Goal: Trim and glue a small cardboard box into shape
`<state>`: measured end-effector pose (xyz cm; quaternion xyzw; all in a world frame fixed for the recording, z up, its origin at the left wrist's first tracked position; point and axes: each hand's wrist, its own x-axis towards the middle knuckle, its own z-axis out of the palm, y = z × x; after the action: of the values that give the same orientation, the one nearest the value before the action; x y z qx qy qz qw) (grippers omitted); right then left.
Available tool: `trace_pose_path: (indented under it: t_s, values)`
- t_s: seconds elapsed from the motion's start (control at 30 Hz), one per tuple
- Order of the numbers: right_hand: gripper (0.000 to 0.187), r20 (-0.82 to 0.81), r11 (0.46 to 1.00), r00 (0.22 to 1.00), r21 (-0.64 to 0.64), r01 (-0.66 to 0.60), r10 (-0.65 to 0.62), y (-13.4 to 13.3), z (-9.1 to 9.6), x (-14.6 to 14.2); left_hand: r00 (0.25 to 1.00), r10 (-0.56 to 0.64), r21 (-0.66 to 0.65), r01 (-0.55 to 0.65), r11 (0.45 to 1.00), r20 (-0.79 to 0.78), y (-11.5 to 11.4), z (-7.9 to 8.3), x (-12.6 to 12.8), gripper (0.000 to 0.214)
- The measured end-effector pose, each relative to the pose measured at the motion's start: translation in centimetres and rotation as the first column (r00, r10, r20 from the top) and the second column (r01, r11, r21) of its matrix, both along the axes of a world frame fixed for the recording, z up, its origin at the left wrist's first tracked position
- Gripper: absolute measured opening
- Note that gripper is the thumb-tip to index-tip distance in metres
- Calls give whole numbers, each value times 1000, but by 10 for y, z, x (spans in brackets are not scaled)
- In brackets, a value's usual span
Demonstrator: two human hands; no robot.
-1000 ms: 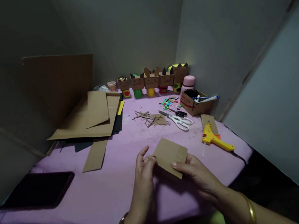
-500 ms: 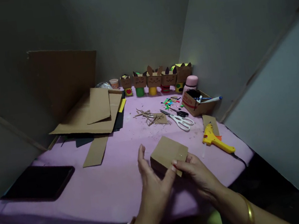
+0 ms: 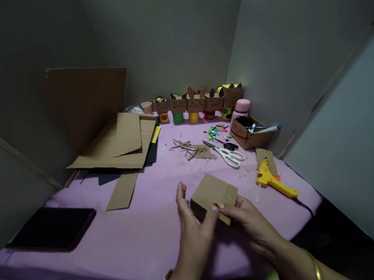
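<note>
A small folded cardboard box is between my two hands above the near part of the table. My left hand holds its left side, with the thumb pressed on the near edge and the fingers stretched up beside it. My right hand pinches the near right corner, thumb on top and fingers underneath. A shiny spot shows on the box's top near that corner. The underside of the box and some of my right fingers are hidden.
On the pink cloth lie a black tablet, cardboard sheets, scissors, cardboard scraps and a yellow glue gun with a cord. Behind stand a pen box, a pink bottle and several cardboard-faced figures.
The whole view has shifted slightly, so the table's things sit a little lower and further right. Both hands keep nearly the same grip on the cardboard box.
</note>
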<state>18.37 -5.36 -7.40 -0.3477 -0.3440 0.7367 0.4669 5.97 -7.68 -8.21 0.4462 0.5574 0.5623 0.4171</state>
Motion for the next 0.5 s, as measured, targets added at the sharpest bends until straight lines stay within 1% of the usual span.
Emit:
trace_pose_path:
  t_s: [0.07, 0.13, 0.2, 0.33, 0.5]
  values:
    - [37, 9, 1000, 1000, -11, -1, 1, 0, 1, 0, 997, 18, -15, -17, 1000, 76, 7, 3, -5, 84]
    - [38, 15, 1000, 1000, -17, 2, -2, 0, 2, 0, 988, 3, -33, 2, 999, 156, 13, 7, -9, 80]
    - [39, 18, 1000, 1000, -20, 6, -5, 1, 3, 0, 979, -2, -47, 11, 999, 203, 16, 10, -12, 74]
    - [38, 26, 1000, 1000, -24, 13, -12, 1, 3, 1, 971, 25, -72, -8, 997, 238, 19, 9, -18, 60]
    - [39, 19, 1000, 1000, -23, 5, -5, 1, 2, 1, 970, 4, -65, 12, 998, 241, 22, 8, -22, 54]
